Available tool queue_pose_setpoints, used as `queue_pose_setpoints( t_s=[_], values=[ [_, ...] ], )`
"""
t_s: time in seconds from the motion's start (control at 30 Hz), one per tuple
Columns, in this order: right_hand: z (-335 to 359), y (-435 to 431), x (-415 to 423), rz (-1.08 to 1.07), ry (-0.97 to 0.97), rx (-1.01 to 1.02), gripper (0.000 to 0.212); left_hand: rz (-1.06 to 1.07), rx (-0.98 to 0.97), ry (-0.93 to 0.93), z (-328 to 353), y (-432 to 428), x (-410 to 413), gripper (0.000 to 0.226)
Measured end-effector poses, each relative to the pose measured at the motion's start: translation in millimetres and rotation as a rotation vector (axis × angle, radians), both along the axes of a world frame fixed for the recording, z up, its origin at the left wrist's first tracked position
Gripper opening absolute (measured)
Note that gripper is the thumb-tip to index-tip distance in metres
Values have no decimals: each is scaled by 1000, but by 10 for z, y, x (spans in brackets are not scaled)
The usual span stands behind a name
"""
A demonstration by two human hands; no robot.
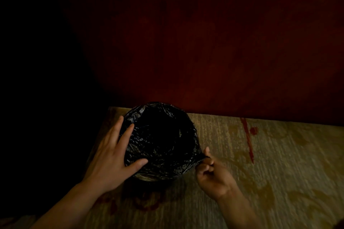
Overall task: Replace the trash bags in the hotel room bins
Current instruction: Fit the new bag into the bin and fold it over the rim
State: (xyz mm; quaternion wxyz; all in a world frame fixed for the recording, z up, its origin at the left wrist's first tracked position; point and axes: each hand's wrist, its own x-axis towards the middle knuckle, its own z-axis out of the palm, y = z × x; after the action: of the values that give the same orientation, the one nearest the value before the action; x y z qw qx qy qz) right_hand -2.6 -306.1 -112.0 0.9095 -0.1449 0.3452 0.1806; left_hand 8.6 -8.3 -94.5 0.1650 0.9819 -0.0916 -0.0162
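In the lower middle of the frame we have a small round bin (149,177) standing on the carpet (270,173), close to a dark red wall (204,42) in the upper part. A black trash bag (162,147) already lines the bin, and its edge is folded over the rim. Our left hand (111,156) lies open and flat on the left side of the bag, fingers spread and thumb on the plastic; we think it presses the bag to the rim so the bin does not slide. Our right hand (210,171), at the lower right of the bin, is nearly closed and pinches a twisted bit of loose plastic between thumb and fingers. We judge that we gather the slack there to make the bag tight around the rim. The inside of the bin is too dark to see.
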Motion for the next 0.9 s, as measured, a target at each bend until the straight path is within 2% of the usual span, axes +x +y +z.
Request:
queue_pose_setpoints(
  t_s=[0.07, 0.13, 0.2, 0.3, 0.4, 0.53, 0.63, 0.7, 0.83, 0.9],
  values=[
    [23, -6, -61, -2, -64, -21, 52, -2, 6, 2, 1, 24, -14, 107],
    [64, -23, -125, 36, -67, -95, 34, -2, 4, 10, -1, 41, -28, 108],
    [79, -46, -143, 46, -68, -148, 25, -4, 2, 10, -6, 43, -26, 107],
    [66, -47, -93, 107, -75, -423, 9, -9, -2, 7, -17, 41, -9, 105],
    [57, -64, -41, 196, -151, -710, 14, -5, 2, 7, -17, 41, -9, 105],
    [140, -15, 20, 248, -182, -883, 11, -3, -1, 4, -12, 37, -16, 105],
    [148, 44, 68, 275, -227, -1094, 6, -12, -7, -3, -11, 33, -16, 103],
    [102, 50, 71, 292, -316, -1261, 14, -18, -10, -9, -16, 31, -18, 101],
    [-51, 2, 50, 451, -575, -1802, 17, -19, 10, -13, -17, 32, -24, 101],
    [-20, 2, 47, 525, -576, -1828, 18, -15, 24, -9, -17, 33, -26, 101]
  ],
)
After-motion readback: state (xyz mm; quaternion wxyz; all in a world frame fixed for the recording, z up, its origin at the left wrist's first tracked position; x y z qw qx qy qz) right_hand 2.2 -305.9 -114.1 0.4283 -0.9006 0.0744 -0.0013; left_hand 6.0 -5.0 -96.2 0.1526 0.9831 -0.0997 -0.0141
